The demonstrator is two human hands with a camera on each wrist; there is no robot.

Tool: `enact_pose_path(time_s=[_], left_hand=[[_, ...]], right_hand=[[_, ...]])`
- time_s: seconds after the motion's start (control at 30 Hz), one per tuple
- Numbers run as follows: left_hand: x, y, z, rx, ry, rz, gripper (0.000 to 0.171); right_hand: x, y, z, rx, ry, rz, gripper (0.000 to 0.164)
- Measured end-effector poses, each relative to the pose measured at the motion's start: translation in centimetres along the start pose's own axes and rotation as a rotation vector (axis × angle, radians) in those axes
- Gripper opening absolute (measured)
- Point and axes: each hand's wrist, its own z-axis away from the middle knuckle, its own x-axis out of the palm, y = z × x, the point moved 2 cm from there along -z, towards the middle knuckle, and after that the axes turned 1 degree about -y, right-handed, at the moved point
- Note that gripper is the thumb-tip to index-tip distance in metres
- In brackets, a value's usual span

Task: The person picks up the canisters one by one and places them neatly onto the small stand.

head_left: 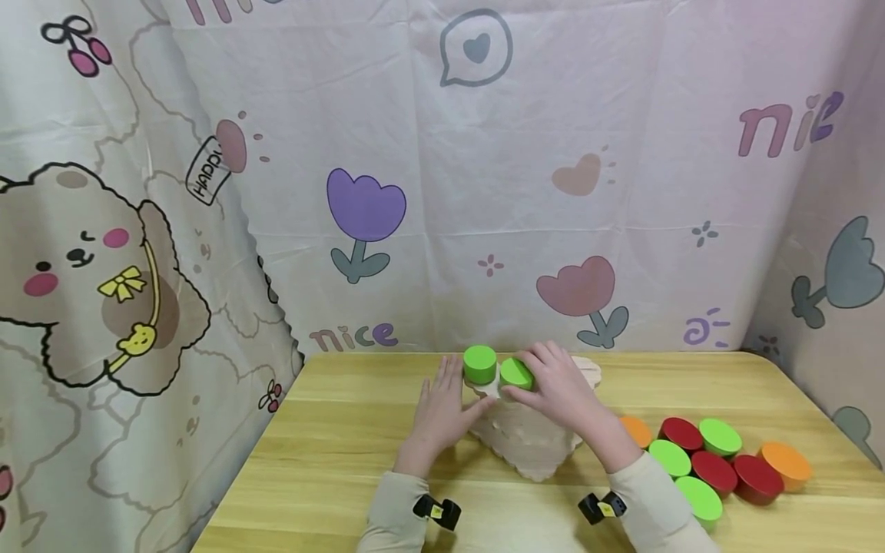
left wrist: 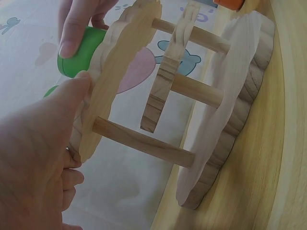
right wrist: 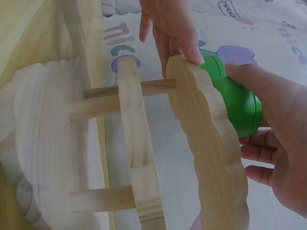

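In the head view, a tiered wooden stand (head_left: 528,442) with scalloped plates joined by round dowels stands on the table. Two green round blocks sit on its top plate (left wrist: 117,67). One of them, the left green block (head_left: 480,365), stands beside my left hand (head_left: 442,407). That hand holds the plate's edge, its thumb at the rim and its fingers along the side. With thumb and fingers, my right hand (head_left: 556,388) grips the other green block (right wrist: 237,105), which is at the plate's surface. Part of this block is hidden by the right fingers.
To the right on the wooden table (head_left: 332,461) lies a cluster of several round blocks: red (head_left: 758,480), green (head_left: 698,499) and orange (head_left: 787,465). A printed curtain (head_left: 429,192) hangs behind the table's back edge and along its left side.
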Motion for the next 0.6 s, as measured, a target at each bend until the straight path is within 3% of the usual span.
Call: enact_pose_path(time_s=[0.2, 0.6], left_hand=[[0.03, -0.01, -0.11, 0.000, -0.003, -0.006, 0.102], [0.01, 0.05, -0.06, 0.000, 0.002, -0.007, 0.102]], right_hand=[[0.10, -0.02, -0.32, 0.047, -0.035, -0.013, 0.052], [0.17, -0.08, -0.44, 0.050, -0.046, -0.034, 0.053]])
